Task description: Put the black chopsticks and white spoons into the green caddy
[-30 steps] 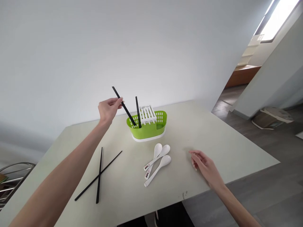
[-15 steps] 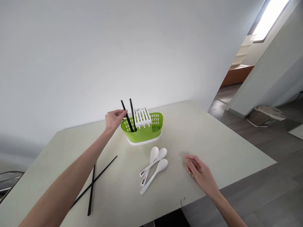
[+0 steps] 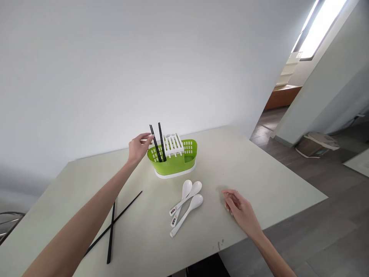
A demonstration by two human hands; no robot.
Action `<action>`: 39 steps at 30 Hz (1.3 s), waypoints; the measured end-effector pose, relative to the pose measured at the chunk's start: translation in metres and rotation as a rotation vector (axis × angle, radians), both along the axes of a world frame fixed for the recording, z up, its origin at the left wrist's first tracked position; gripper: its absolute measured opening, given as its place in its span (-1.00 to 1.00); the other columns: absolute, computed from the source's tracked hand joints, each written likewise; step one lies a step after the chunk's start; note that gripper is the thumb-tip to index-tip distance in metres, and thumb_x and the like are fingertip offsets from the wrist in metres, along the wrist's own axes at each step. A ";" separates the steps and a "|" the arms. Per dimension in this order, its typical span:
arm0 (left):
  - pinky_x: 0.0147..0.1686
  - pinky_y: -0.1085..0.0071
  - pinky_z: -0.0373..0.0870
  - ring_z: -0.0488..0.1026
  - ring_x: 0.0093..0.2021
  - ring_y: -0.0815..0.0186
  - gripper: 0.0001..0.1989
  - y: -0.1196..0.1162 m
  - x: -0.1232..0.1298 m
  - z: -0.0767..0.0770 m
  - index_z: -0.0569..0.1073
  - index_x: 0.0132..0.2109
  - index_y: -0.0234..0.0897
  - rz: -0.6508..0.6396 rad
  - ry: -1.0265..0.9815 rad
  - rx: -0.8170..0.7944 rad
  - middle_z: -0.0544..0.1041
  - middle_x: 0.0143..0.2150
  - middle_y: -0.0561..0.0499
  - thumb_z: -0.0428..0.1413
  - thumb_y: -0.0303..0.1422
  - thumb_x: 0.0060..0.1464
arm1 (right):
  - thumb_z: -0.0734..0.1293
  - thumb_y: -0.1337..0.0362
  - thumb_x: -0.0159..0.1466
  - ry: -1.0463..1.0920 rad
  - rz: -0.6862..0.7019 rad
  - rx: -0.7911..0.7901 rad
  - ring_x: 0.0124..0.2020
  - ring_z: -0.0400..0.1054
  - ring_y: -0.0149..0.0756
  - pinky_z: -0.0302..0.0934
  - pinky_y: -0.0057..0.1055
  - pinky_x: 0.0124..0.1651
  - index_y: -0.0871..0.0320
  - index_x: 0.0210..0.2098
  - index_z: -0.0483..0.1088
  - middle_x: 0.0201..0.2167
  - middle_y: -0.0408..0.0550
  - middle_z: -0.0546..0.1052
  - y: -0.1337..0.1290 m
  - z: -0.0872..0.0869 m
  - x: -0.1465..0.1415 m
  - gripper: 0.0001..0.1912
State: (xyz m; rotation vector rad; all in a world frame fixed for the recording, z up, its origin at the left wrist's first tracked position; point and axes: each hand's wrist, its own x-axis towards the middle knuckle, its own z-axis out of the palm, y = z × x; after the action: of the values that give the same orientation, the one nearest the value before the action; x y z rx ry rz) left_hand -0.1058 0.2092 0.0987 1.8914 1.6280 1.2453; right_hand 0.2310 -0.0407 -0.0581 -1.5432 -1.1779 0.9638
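A green basket (image 3: pixel 173 166) with a white base stands near the wall, a white slotted rack (image 3: pixel 173 145) across its middle. Black chopsticks (image 3: pixel 162 142) stand upright in its left compartment. My left hand (image 3: pixel 139 146) is at the basket's left end, fingers apart beside the chopsticks, holding nothing. Two more black chopsticks (image 3: pixel 127 206) lie crossed on the table at the left. Three white spoons (image 3: pixel 187 215) lie overlapping in front of the basket. To the right of the spoons, my right hand (image 3: pixel 239 209) hovers over the table with loosely curled fingers and nothing in it.
The pale table (image 3: pixel 248 169) meets a white wall (image 3: pixel 173 69) at the back. Beyond the table's right edge are a grey floor and a bin (image 3: pixel 317 145). Part of a metal-framed item (image 3: pixel 10 223) shows at the far left.
My left hand has let go of the chopsticks, which now lean closer together in the basket. The view has shifted slightly; my right hand stays about where it was over the table.
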 end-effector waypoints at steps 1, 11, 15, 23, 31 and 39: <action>-0.31 0.41 0.53 0.65 -0.19 0.21 -0.50 -0.005 -0.002 0.001 0.59 0.07 -0.25 0.016 0.014 0.035 0.67 0.00 -0.15 0.17 0.03 0.20 | 0.24 -0.29 0.35 0.002 -0.003 0.004 -0.50 0.31 -0.25 0.16 -0.35 -0.44 0.11 -0.03 0.51 -0.51 -0.11 0.46 0.000 0.000 0.000 -0.39; -0.25 0.31 0.44 0.53 -0.29 0.20 -0.47 -0.088 -0.091 -0.011 0.46 -0.02 -0.21 0.081 0.459 -0.135 0.56 -0.20 -0.05 0.01 0.15 0.22 | 0.25 -0.24 0.37 -0.001 0.024 0.018 -0.47 0.32 -0.25 0.17 -0.35 -0.41 0.12 -0.03 0.48 -0.49 -0.11 0.47 -0.001 0.001 0.000 -0.43; -0.23 0.22 0.44 0.56 -0.21 0.07 -0.40 -0.135 -0.136 -0.030 0.46 -0.03 -0.22 0.134 0.669 -0.314 0.58 -0.12 -0.15 0.00 0.21 0.14 | 0.25 -0.24 0.37 -0.016 0.010 0.022 -0.45 0.34 -0.25 0.21 -0.34 -0.36 0.13 -0.04 0.48 -0.48 -0.11 0.48 -0.003 0.000 0.001 -0.44; -0.03 0.10 0.45 0.52 0.07 -0.15 -0.26 -0.220 -0.142 -0.066 0.48 0.01 -0.33 0.172 0.830 -0.578 0.53 0.08 -0.37 -0.03 0.26 0.06 | 0.28 -0.20 0.37 -0.056 0.009 0.028 -0.44 0.35 -0.27 0.24 -0.35 -0.33 0.14 0.02 0.49 -0.49 -0.12 0.47 -0.007 -0.007 0.005 -0.45; -0.28 0.20 0.34 0.57 -0.16 -0.06 -0.74 -0.217 -0.110 -0.052 0.49 -0.23 -0.29 0.163 1.090 -0.676 0.59 -0.14 -0.28 -0.10 -0.40 0.21 | 0.29 -0.19 0.36 -0.064 0.003 0.016 -0.44 0.34 -0.28 0.25 -0.36 -0.32 0.14 0.02 0.49 -0.47 -0.13 0.47 -0.009 -0.008 0.003 -0.45; -0.31 0.26 0.39 0.63 -0.22 -0.01 -0.80 -0.210 -0.117 -0.042 0.53 -0.32 -0.21 0.137 0.789 -0.519 0.67 -0.21 -0.20 0.05 -0.27 0.16 | 0.28 -0.19 0.37 -0.057 0.007 0.008 -0.43 0.35 -0.28 0.26 -0.36 -0.30 0.13 0.01 0.46 -0.46 -0.14 0.46 -0.011 -0.004 0.004 -0.47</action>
State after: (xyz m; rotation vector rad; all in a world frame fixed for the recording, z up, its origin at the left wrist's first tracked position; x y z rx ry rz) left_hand -0.2228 -0.0005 0.0567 2.0347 2.1922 0.0145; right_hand 0.2353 -0.0516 -0.0622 -1.5703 -1.2266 0.9239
